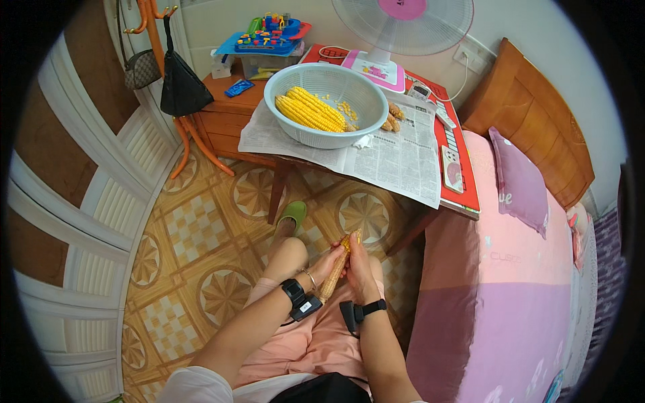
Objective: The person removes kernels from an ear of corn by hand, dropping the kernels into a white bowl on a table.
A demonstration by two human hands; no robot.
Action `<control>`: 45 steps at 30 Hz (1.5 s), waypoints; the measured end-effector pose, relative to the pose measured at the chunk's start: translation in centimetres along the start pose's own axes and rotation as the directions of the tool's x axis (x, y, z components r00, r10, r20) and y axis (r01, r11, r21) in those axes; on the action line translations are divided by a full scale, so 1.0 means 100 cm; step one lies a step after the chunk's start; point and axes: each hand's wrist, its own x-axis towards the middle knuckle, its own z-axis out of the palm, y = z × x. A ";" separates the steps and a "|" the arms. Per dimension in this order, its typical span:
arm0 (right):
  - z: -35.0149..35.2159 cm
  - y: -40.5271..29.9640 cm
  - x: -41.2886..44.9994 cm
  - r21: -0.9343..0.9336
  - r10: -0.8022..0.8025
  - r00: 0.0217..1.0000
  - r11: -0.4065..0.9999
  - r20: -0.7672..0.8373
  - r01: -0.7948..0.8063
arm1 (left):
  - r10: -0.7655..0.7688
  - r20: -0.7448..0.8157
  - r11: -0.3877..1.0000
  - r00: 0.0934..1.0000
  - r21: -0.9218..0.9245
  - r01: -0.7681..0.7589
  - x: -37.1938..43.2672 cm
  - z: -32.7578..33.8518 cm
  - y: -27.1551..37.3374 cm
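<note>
My left hand [325,264] and my right hand [358,264] both hold one corn cob [332,276] above my lap. The cob is tilted, its lower part bare of kernels, with yellow kernels left near the upper end between my fingers. On the table, a light blue plastic colander [326,137] holds whole yellow ears of corn [313,112] and some loose kernels [347,110]. Several stripped cobs [392,121] lie beside the colander at its right. A crumpled white tissue [363,141] touches the newspaper by the colander's front.
Newspaper [398,163] covers much of the table. A smartphone [452,170], a remote control [445,119] and an electric fan [374,70] stand or lie there too. A bed [524,312] is at the right, a coat rack [184,121] with bags at the left. A toy set [272,38] sits behind.
</note>
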 end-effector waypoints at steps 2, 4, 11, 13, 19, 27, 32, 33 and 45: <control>-0.002 0.002 0.002 0.000 -0.002 1.000 1.000 -0.016 0.002 | -0.007 0.007 1.000 1.000 -0.002 0.007 0.001 0.001 -0.001; -0.003 0.005 0.004 0.020 0.000 1.000 1.000 -0.019 0.000 | 0.029 -0.021 0.992 0.999 -0.126 -0.031 0.003 0.003 -0.003; -0.006 0.017 0.016 0.191 -0.130 0.986 0.970 -0.103 0.148 | 0.291 -0.202 0.956 0.935 0.022 -0.293 0.007 0.003 -0.002; -0.006 0.018 0.016 0.178 -0.132 0.983 0.972 -0.128 0.153 | 0.331 -0.310 0.943 0.891 0.144 -0.300 0.004 0.005 0.002; -0.013 0.027 0.022 0.054 -0.156 0.976 0.985 -0.155 0.166 | 0.542 -0.295 0.791 0.787 0.496 -0.359 0.000 0.006 0.006; -0.013 0.030 0.023 0.053 -0.151 0.978 0.986 -0.147 0.160 | 0.660 -0.259 0.609 0.706 0.735 -0.300 -0.015 0.020 0.019; -0.017 0.032 0.025 0.077 -0.143 0.978 0.985 -0.154 0.156 | 0.667 -0.258 0.613 0.699 0.723 -0.319 -0.020 0.023 0.033; -0.015 0.031 0.025 0.089 -0.152 0.976 0.982 -0.157 0.167 | 0.696 -0.217 0.617 0.684 0.667 -0.417 -0.022 0.027 0.044; 0.006 0.020 0.014 0.114 -0.087 0.994 0.989 -0.068 0.094 | 0.948 0.048 0.107 0.316 0.884 -0.455 0.023 0.072 0.305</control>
